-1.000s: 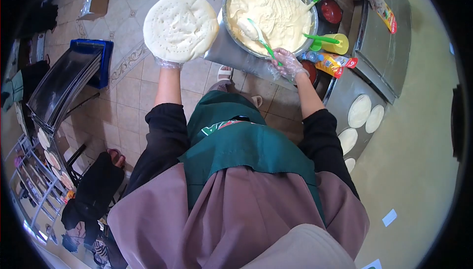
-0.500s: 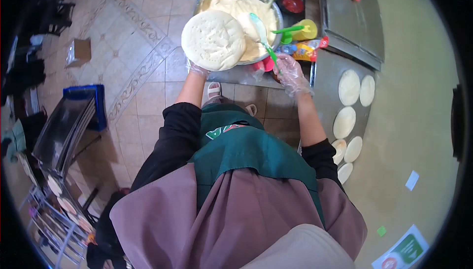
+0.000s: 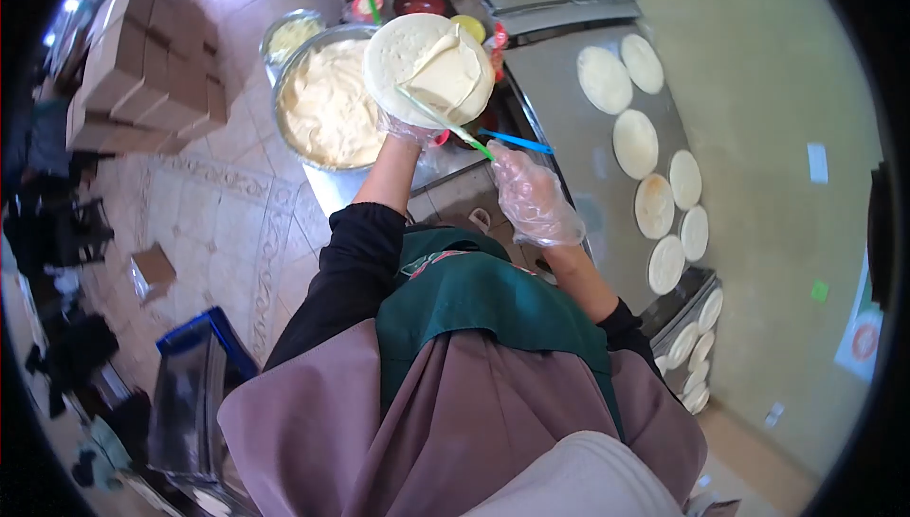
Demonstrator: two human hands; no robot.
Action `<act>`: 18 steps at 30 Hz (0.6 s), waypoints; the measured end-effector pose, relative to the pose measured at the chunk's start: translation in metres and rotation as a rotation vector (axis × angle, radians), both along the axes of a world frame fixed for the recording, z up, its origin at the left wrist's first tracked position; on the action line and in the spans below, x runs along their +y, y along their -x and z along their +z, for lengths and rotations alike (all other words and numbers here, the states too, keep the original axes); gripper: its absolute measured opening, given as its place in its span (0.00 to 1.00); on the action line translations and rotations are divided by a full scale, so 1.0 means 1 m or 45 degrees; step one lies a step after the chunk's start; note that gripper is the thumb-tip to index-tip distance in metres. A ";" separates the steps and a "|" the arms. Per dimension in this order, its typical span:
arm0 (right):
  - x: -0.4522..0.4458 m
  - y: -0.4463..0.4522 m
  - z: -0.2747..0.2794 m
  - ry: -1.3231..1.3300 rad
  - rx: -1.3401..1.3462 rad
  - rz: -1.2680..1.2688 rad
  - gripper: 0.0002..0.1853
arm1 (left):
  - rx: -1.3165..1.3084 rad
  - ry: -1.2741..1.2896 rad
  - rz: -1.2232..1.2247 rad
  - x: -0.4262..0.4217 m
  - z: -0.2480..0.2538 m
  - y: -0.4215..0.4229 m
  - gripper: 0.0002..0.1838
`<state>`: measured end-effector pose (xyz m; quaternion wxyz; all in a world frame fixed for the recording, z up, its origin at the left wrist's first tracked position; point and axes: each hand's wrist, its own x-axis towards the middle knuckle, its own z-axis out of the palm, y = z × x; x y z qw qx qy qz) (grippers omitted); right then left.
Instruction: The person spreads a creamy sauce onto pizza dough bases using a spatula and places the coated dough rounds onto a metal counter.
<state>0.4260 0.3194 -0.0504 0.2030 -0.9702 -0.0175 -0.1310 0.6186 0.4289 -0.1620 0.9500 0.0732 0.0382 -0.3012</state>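
My left hand [image 3: 409,128], in a clear plastic glove, holds up a round pale flatbread [image 3: 387,54] from below; most of its fingers are hidden under it. A thick smear of pale cream [image 3: 447,73] lies on the bread's right half. In my gloved right hand [image 3: 536,197] is a green-handled spatula [image 3: 460,130], its blade touching the top of the bread along the smear. To the left, a big metal bowl [image 3: 282,128] contains more of the cream [image 3: 327,100]. The bread hangs just past the bowl's right side.
Several flat rounds [image 3: 605,81] lie on the metal counter [image 3: 592,162] at right. A blue-handled utensil [image 3: 517,142], a dark red bowl [image 3: 419,0] and a small bowl of shreds [image 3: 294,36] surround the work spot. Stacked cardboard boxes [image 3: 142,72] stand at far left.
The spatula has moved from over the bowl onto the bread, where cream now lies. The bread is now right of the bowl instead of over its left part. The whole view has turned.
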 end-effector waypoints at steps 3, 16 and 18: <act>-0.024 0.016 0.025 -0.334 -0.147 -0.298 0.12 | -0.020 0.031 -0.131 -0.036 0.019 0.011 0.33; -0.087 0.089 0.016 0.065 -0.078 -0.464 0.08 | -0.006 0.257 -0.629 -0.163 0.065 0.079 0.34; -0.094 0.101 0.026 -0.009 -0.135 -0.446 0.10 | -0.049 0.273 -0.606 -0.174 0.059 0.092 0.34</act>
